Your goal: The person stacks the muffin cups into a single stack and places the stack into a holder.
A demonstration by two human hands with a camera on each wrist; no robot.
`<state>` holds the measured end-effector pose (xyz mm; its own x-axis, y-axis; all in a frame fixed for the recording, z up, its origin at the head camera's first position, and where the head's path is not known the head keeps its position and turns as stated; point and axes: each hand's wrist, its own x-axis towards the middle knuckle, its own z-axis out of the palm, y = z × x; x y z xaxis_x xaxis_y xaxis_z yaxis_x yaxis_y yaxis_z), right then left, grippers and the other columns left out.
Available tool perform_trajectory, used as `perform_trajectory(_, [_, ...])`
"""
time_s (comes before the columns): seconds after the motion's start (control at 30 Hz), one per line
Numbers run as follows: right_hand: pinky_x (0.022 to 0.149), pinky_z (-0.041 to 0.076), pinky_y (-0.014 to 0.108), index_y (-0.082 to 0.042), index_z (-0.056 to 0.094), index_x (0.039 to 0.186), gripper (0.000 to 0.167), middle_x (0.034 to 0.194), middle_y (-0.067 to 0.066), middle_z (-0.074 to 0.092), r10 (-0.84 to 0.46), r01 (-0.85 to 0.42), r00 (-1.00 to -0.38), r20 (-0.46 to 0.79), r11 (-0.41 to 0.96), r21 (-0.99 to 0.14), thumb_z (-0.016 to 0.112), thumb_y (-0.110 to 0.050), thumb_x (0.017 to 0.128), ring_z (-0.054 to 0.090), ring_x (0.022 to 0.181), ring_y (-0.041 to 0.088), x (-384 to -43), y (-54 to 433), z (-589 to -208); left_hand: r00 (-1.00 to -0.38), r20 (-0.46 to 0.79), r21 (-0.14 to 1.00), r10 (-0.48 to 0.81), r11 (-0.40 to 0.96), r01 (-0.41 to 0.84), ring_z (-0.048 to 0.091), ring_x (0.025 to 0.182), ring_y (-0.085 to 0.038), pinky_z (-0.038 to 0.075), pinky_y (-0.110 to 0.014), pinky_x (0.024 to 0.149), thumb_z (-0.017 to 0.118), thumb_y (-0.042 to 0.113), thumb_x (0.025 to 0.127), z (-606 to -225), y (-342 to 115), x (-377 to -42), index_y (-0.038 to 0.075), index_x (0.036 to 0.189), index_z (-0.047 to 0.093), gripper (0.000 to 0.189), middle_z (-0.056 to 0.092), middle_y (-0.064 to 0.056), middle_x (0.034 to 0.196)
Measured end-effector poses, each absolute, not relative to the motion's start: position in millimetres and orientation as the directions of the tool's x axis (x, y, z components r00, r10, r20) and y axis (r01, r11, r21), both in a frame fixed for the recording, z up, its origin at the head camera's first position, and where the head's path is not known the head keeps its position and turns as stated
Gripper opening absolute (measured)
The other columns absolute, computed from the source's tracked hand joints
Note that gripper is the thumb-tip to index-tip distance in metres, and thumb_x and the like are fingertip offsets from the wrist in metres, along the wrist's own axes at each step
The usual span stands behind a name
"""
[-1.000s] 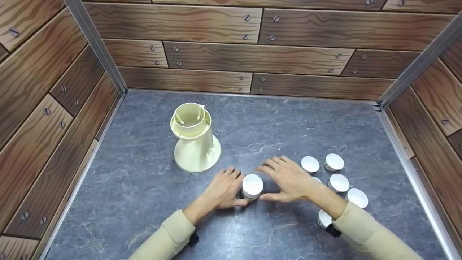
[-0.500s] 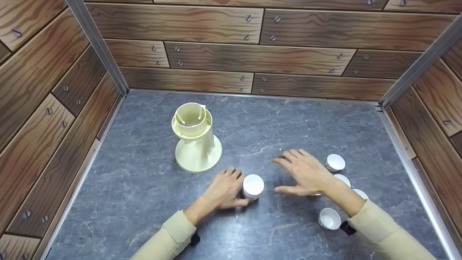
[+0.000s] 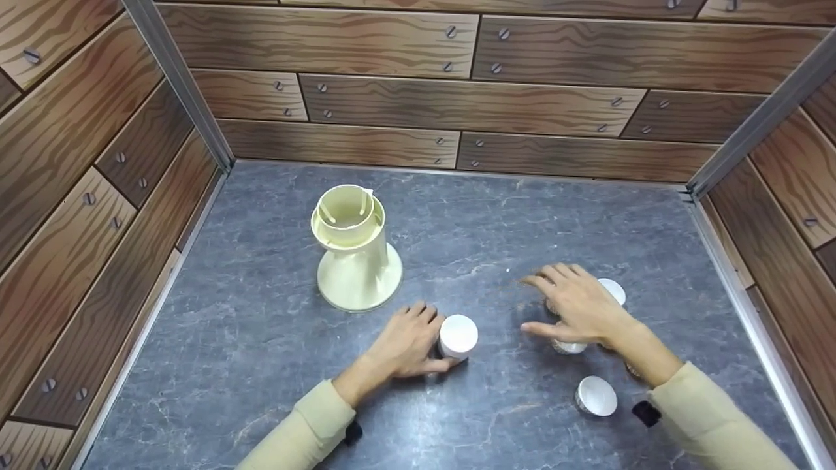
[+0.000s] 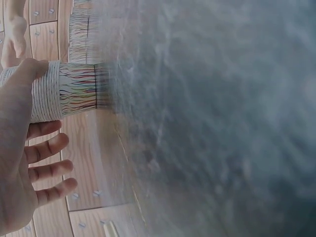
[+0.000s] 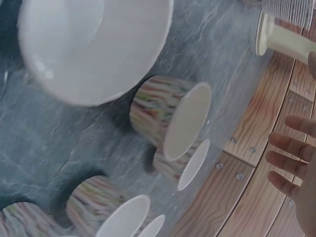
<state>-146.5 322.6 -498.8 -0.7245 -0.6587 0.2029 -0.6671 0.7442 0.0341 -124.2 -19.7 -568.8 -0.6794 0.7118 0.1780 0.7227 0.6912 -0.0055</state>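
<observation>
My left hand [image 3: 408, 343] holds a stack of white paper baking cups [image 3: 458, 334] upright on the table, thumb on the near side. In the left wrist view the stack [image 4: 47, 98] shows ribbed rims and a coloured wavy pattern, with the thumb and index finger at its two sides. My right hand [image 3: 581, 307] hovers over several single baking cups at the right, fingers spread and nothing held. One cup [image 3: 568, 347] is partly hidden under it and another cup [image 3: 614, 290] lies behind it. Wavy-patterned cups [image 5: 165, 116] stand below the hand in the right wrist view.
A cream-coloured plastic dispenser [image 3: 356, 281] with a flared base and open round top stands left of centre, behind the left hand. Another baking cup [image 3: 596, 396] stands nearer the front at the right. Wood-patterned panels [image 3: 392, 101] wall the grey marbled table [image 3: 470, 222].
My right hand has moved away from the stack to the right, over the loose cups, with its fingers spread. The left hand and the stack have stayed in place.
</observation>
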Motion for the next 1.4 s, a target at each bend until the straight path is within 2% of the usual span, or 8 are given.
perform_trajectory(0.17, [0.099,0.051,0.053,-0.01,0.065,0.137,0.08,0.125,0.011,0.069,-0.605,-0.613,-0.775,0.182,0.79,0.015,0.074,-0.068,0.084,0.063,0.115,0.033,-151,337,-502,-0.679,0.18,-0.013,0.711,0.692,0.721,0.062,0.106,-0.021,0.056,-0.037,0.088,0.06,0.077,0.087,-568,-20,-124,0.015,0.125,0.065,0.073,0.069,-0.003,0.114])
perform_trajectory(0.33, [0.101,0.05,0.056,-0.009,0.065,0.137,0.078,0.125,0.013,0.068,-0.577,-0.583,-0.799,0.168,0.813,0.023,0.072,-0.068,0.086,0.063,0.116,0.035,-156,349,-509,-0.679,0.175,-0.014,0.713,0.691,0.722,0.062,0.108,-0.022,0.057,-0.038,0.09,0.06,0.077,0.087,-568,-20,-124,0.015,0.126,0.065,0.074,0.069,-0.003,0.115])
perform_trajectory(0.6, [0.103,0.048,0.057,-0.009,0.066,0.135,0.077,0.125,0.015,0.068,-0.546,-0.549,-0.818,0.178,0.835,0.041,0.07,-0.068,0.086,0.062,0.117,0.038,-162,364,-516,-0.68,0.168,-0.019,0.714,0.692,0.722,0.062,0.107,-0.021,0.057,-0.037,0.09,0.059,0.077,0.088,-568,-20,-125,0.015,0.127,0.065,0.074,0.069,-0.003,0.116])
perform_trajectory(1.03, [0.108,0.044,0.06,-0.008,0.066,0.136,0.08,0.133,0.019,0.066,-0.509,-0.509,-0.852,0.122,0.86,0.037,0.067,-0.071,0.087,0.059,0.125,0.041,-166,377,-526,-0.686,0.138,-0.025,0.715,0.694,0.719,0.062,0.111,-0.022,0.056,-0.039,0.093,0.058,0.078,0.088,-567,-20,-124,0.014,0.13,0.065,0.076,0.069,-0.005,0.12])
perform_trajectory(1.4, [0.106,0.046,0.061,-0.008,0.066,0.135,0.08,0.124,0.018,0.066,-0.49,-0.488,-0.866,0.103,0.872,0.041,0.068,-0.072,0.086,0.061,0.12,0.041,-166,389,-534,-0.683,0.152,-0.017,0.714,0.693,0.721,0.062,0.11,-0.022,0.056,-0.038,0.094,0.06,0.077,0.087,-568,-20,-125,0.014,0.128,0.064,0.075,0.068,-0.004,0.118])
